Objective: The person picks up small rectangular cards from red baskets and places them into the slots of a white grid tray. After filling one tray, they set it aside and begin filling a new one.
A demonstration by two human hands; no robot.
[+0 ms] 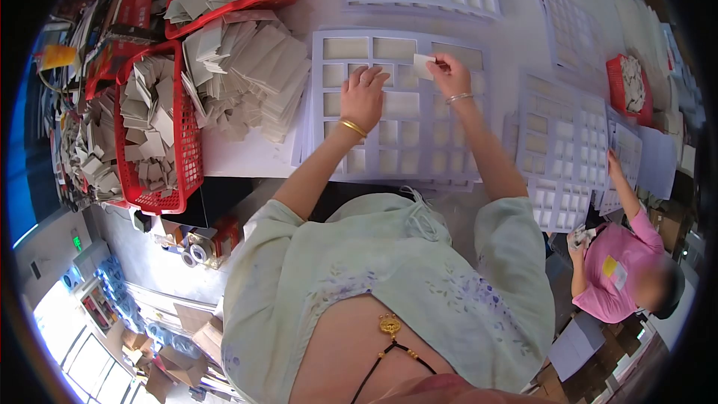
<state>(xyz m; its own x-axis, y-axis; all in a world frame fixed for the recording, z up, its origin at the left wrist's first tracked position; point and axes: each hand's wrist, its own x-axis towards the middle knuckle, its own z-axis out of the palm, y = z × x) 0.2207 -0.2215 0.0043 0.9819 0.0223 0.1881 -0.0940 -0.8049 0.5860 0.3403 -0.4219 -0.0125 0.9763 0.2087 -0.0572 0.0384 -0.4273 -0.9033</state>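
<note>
In front of me lies a white board [318, 60] with rows of rectangular cut-out windows, stacked on other boards. My right hand [451, 76] pinches a small pale square card [423, 66] above the board's upper middle. My left hand [363, 97], a gold bangle on its wrist, rests over the board's left-centre windows. Its fingers are slightly bent and apart, with nothing seen in them; what lies under the palm is hidden.
Left of the board is a heap of grey-white card pieces [262, 67], with red baskets [179, 105] of similar pieces. More windowed boards [561, 142] lie to the right, where a co-worker in a pink top [609, 262] handles pieces. A small red basket [619, 82] stands beyond.
</note>
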